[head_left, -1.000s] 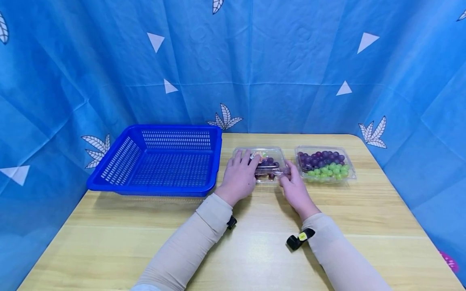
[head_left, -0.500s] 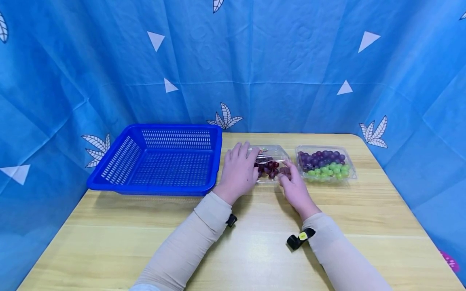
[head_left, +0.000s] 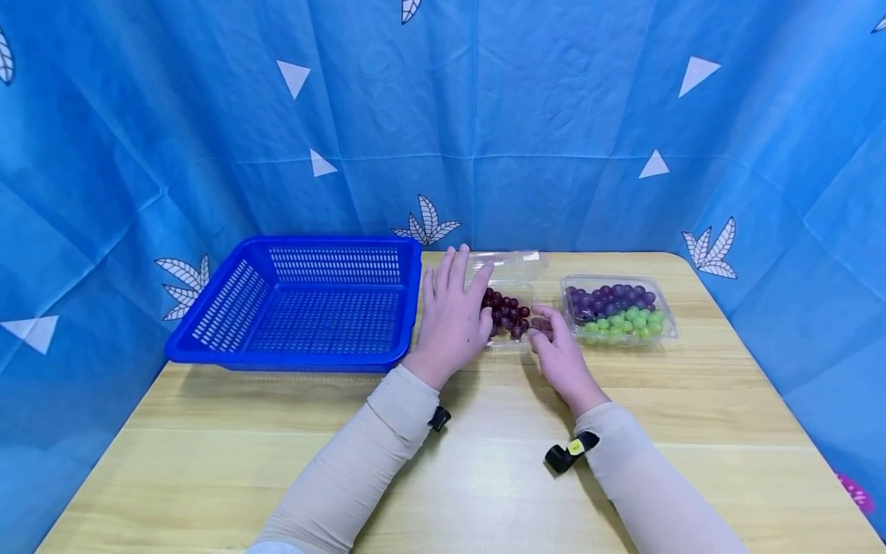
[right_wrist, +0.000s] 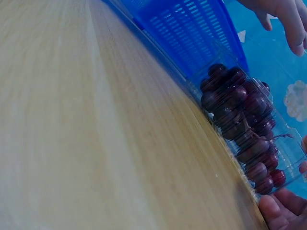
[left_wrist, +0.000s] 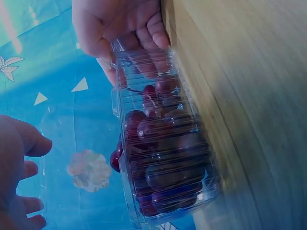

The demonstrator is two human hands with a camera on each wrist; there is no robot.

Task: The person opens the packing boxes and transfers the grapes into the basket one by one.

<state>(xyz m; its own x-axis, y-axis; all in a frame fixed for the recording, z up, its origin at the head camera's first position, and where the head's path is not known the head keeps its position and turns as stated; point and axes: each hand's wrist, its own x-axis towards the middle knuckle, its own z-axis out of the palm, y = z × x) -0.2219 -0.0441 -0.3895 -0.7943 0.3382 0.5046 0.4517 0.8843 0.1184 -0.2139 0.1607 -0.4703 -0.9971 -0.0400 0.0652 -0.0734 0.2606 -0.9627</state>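
A clear plastic clamshell box (head_left: 524,291) of dark red grapes (head_left: 508,314) stands on the table with its lid (head_left: 515,264) swung back. My right hand (head_left: 562,358) grips the box's right end. In the left wrist view, that hand (left_wrist: 125,24) has its fingers against the ribbed end wall. Over the left side of the box hovers my left hand (head_left: 451,327), fingers straight and spread. It hides part of the box and lid in the head view. The left wrist view shows its fingertips (left_wrist: 33,143) apart from the box, near the lid's round label (left_wrist: 89,170).
A blue perforated basket (head_left: 408,308) stands on the left, close to the left hand. To the right is another clear box with purple grapes (head_left: 609,302) and green grapes (head_left: 626,327). Blue curtain (head_left: 526,154) hangs behind the wooden table (head_left: 484,462).
The box's lid has gone from lying over the grapes to swung open towards the back. My left hand has risen off it, its fingers straightening. The right hand has stayed on the box.
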